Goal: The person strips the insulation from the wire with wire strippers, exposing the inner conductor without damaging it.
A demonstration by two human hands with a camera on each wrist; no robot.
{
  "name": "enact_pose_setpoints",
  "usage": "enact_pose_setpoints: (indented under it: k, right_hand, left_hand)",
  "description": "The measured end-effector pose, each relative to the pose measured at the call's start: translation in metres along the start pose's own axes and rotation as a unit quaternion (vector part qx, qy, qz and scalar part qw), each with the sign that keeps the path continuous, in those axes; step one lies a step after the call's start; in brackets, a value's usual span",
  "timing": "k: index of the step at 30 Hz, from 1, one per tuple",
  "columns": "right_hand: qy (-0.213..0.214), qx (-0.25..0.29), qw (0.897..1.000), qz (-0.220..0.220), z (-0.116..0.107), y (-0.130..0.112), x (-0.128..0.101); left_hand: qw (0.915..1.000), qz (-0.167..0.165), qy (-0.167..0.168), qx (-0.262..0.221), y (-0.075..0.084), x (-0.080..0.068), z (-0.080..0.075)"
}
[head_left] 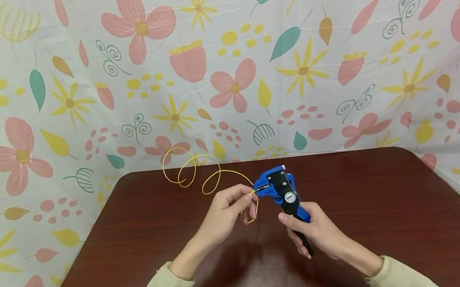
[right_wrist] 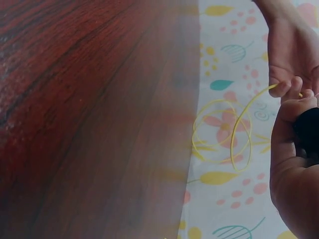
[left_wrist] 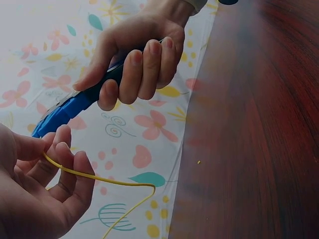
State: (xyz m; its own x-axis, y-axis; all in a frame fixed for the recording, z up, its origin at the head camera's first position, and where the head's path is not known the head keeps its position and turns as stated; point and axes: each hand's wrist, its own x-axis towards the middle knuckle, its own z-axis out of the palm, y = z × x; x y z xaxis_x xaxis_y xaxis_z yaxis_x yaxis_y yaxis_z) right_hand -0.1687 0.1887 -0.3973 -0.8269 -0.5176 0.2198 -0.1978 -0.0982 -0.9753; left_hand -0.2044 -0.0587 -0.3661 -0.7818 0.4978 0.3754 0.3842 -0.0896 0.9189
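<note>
Wire end presented to stripper head, both hands engaged above the table.

Left hand pinches the yellow wire between thumb and fingertips just short of its free end, which keeps that end stiff and level as it meets the front of the blue wire stripper. Right hand wraps all its fingers around the black handles, tool head tilted up and toward the left hand so the opening faces the wire. Whether the handles are squeezed cannot be told. The wire is thin, yellow-insulated and springy; its slack trails back in several loose loops that rise over the far table edge against the floral backdrop.
</note>
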Motion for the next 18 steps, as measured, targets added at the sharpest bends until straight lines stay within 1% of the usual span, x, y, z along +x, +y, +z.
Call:
enact_pose_setpoints:
  k: [8, 18]
  right_hand:
    - [-0.011, 0.005, 1.000, -0.011, -0.0011, 0.0015, -0.0004]
    - [-0.012, 0.008, 1.000, -0.016, -0.0016, 0.0026, -0.0009]
  left_hand:
    - [1.0000, 0.001, -0.002, 0.001, 0.0000, -0.0001, -0.0001]
    - [1.0000, 0.001, 0.000, 0.008, 0.0004, -0.0003, 0.0000]
